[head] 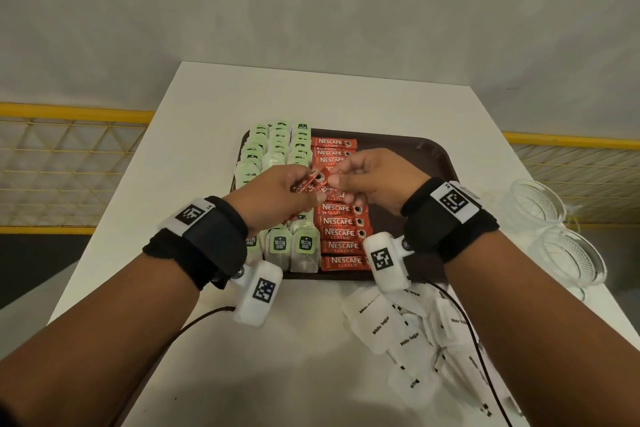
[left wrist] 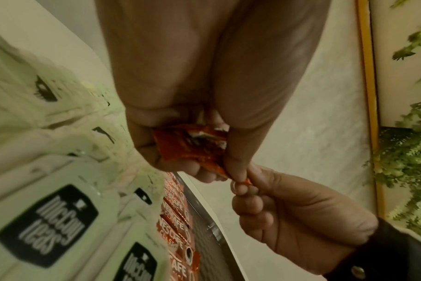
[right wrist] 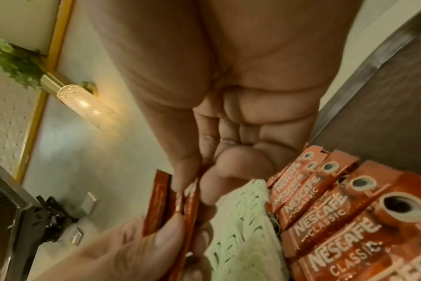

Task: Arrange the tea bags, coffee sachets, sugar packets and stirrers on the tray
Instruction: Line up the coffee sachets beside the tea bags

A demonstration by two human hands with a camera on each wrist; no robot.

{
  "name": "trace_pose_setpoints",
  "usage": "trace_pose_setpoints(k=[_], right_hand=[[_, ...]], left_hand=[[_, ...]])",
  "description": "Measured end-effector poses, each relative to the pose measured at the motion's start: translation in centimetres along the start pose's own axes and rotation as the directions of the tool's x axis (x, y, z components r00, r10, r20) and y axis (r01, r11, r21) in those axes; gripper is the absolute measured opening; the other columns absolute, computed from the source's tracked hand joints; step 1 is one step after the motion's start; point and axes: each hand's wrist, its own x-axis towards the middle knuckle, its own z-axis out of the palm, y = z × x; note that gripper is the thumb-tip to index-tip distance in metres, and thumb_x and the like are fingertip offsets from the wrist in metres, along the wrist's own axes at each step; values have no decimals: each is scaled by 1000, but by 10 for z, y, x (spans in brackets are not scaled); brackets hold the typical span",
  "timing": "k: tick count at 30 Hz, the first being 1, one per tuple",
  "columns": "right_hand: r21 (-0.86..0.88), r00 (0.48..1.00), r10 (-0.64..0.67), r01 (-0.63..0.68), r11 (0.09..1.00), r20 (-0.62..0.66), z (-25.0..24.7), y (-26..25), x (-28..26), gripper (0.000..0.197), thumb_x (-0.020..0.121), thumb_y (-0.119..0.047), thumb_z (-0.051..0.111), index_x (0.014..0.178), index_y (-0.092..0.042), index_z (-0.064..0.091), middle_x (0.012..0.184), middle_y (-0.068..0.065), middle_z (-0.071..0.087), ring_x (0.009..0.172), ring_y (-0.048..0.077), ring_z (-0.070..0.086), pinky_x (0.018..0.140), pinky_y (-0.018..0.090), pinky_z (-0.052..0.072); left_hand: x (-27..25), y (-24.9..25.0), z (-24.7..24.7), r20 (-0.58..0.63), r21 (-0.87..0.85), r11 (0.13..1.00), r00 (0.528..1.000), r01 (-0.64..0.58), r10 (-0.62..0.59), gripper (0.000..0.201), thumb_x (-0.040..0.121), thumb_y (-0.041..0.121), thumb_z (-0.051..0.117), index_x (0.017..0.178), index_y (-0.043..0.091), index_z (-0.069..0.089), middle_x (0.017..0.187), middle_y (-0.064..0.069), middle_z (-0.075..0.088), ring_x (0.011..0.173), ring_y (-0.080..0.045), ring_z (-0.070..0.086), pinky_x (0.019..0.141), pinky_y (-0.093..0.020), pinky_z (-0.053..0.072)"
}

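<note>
A dark brown tray point(head: 429, 156) on the white table carries rows of pale green tea bags point(head: 278, 246) on its left and a column of red Nescafe coffee sachets point(head: 341, 246) beside them. My left hand point(head: 277, 194) grips a small bunch of red sachets point(head: 311, 185) above the tray. My right hand point(head: 367, 180) pinches the end of one sachet of that bunch between thumb and forefinger. The left wrist view shows the bunch point(left wrist: 192, 144) in my curled fingers, and the right wrist view shows the sachet edges point(right wrist: 180, 197) at my fingertips. No stirrers are visible.
White sugar packets point(head: 412, 336) lie in a loose heap on the table in front of the tray, to the right. Two clear glass bowls point(head: 568, 260) stand at the right table edge. Wrist camera cables trail across the near table.
</note>
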Motion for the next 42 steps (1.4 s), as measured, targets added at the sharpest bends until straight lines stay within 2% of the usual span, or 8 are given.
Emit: trace_pose_setpoints(k=[8, 13, 18, 26, 31, 36, 40, 42], right_hand=[[215, 997, 75, -67, 974, -29, -15, 16, -18, 16, 82, -3, 70, 97, 0, 65, 78, 12, 68, 65, 16, 67, 60, 20, 57], [160, 981, 169, -153, 975, -91, -16, 29, -17, 9, 83, -7, 71, 91, -7, 68, 75, 8, 69, 65, 15, 64, 55, 21, 54], [46, 934, 266, -263, 964, -238, -25, 41, -15, 7, 87, -14, 69, 92, -10, 71, 80, 8, 68, 59, 11, 54, 54, 22, 46], [-209, 886, 376, -436, 875, -272, -18, 33, -5, 16, 85, -24, 72, 96, -12, 69, 77, 1, 66, 63, 12, 52, 58, 26, 46], [-321, 873, 393, -475, 819, -290, -11, 26, 6, 30, 86, -27, 71, 106, -6, 63, 96, 11, 67, 76, 20, 56, 87, 40, 51], [-362, 909, 244, -365, 858, -337, -10, 23, 2, 28, 87, -35, 68, 100, -11, 63, 90, 7, 67, 74, 16, 58, 78, 35, 53], [-108, 994, 80, -88, 990, -75, 2, 6, -17, 22, 86, -36, 69, 92, -15, 68, 76, 1, 65, 63, 13, 54, 58, 26, 47], [-83, 999, 24, -22, 996, 25, 5, 1, -21, 24, 82, -26, 75, 99, -11, 69, 81, 14, 67, 68, 18, 57, 59, 27, 47]], left_hand=[[-3, -6, -11, -43, 7, 999, 998, 37, -37, 11, 95, 24, 64, 101, 16, 66, 78, 10, 70, 68, -1, 62, 56, -17, 50], [1, -6, -5, -117, 161, 987, 993, -7, 26, 21, 95, 31, 64, 104, 13, 66, 89, -6, 70, 66, -4, 60, 56, -20, 51], [-2, -14, -12, -206, 53, 996, 977, 73, -60, 29, 98, 32, 58, 107, 4, 61, 100, -16, 68, 67, -9, 58, 56, -20, 49], [-10, -17, -15, -206, 14, 994, 973, 106, -101, 24, 100, 33, 56, 105, 10, 61, 98, -6, 69, 65, -5, 57, 56, -19, 49], [-13, -13, -11, -166, -2, 992, 979, 122, -121, 25, 99, 33, 56, 108, 11, 61, 97, -4, 68, 67, -5, 58, 56, -16, 49], [-17, -4, -8, -60, -112, 985, 988, 132, -139, 19, 94, 23, 66, 107, 9, 65, 95, -7, 74, 66, -9, 68, 52, -16, 51], [-17, 3, 1, 48, -144, 978, 988, 151, -145, 15, 86, 13, 74, 99, 12, 69, 91, -5, 78, 72, -17, 74, 49, -17, 51], [-16, 6, 6, 74, -132, 980, 988, 147, -139, 14, 84, 12, 76, 96, 12, 69, 85, -5, 77, 75, -19, 75, 50, -19, 53]])
